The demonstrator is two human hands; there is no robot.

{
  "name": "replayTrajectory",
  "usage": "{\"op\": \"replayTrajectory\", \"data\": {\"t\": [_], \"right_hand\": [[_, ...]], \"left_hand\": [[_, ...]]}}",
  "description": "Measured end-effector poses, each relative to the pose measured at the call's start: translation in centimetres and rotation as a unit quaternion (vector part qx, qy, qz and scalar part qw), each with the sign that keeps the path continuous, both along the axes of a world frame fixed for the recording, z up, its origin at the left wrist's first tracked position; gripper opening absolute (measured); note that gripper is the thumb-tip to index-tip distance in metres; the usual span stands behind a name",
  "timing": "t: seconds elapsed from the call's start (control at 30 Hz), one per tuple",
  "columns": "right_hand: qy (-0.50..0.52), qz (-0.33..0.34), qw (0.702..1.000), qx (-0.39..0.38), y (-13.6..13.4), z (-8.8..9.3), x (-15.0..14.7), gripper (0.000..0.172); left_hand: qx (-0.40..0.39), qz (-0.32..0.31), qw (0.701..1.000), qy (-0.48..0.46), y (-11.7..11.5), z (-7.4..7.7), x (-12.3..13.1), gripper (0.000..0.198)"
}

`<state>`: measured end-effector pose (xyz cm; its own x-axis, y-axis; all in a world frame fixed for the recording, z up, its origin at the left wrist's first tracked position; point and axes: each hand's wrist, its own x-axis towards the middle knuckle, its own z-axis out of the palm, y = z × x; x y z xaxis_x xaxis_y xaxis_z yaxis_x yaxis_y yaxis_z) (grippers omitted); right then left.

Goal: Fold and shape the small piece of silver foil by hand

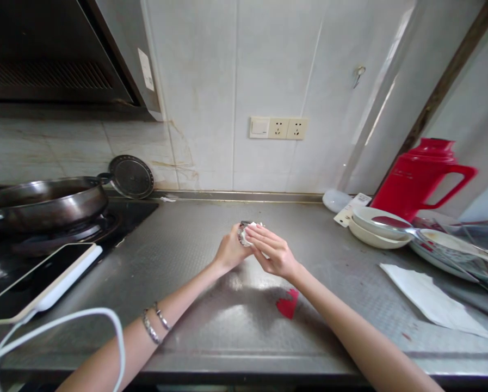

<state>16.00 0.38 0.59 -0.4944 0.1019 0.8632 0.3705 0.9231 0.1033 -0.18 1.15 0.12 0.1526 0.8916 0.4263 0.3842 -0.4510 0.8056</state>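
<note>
Both hands meet over the middle of the metal counter (178, 321). My left hand (232, 250) is wrapped round a small, shiny object (242, 234) that its fingers and a white tissue mostly hide; what it is I cannot make out. With fingers pressed together, my right hand (273, 251) holds the crumpled white tissue (249, 230) against that object. Two silver bracelets circle the left forearm. A torn red piece (287, 305) lies flat on the counter, just below the right wrist.
At left are a pan (48, 204) on the stove, a round black lid (131, 177) and a phone (35, 283) with a white cable. Right: a red thermos (417, 179), stacked bowls (380, 231), plates (443, 247) and a flat white tissue (431, 299).
</note>
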Motion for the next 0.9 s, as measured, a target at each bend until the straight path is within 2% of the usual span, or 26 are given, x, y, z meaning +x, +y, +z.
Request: {"op": "replayTrajectory", "data": {"t": [0.1,0.3,0.53,0.73,0.9], "right_hand": [[-0.019,0.001,1.0,-0.003,-0.06,0.04,-0.02,0.041],[0.09,-0.012,0.994,-0.059,0.56,0.17,0.35,0.039],[-0.003,0.015,1.0,-0.005,0.22,0.06,0.41,0.043],[0.044,-0.021,0.998,-0.028,0.61,0.42,0.87,0.04],[0.005,0.02,1.0,-0.006,0.11,0.44,0.47,0.041]], "left_hand": [[-0.003,0.005,1.0,0.007,0.1,0.05,-0.09,0.04],[-0.006,0.017,1.0,-0.017,-0.03,0.18,0.09,0.052],[-0.023,0.001,0.999,-0.027,0.29,0.32,-0.25,0.048],[-0.029,0.001,0.998,-0.048,0.11,0.38,-0.04,0.053],[-0.063,-0.009,0.997,-0.048,0.28,0.52,-0.26,0.051]]}}
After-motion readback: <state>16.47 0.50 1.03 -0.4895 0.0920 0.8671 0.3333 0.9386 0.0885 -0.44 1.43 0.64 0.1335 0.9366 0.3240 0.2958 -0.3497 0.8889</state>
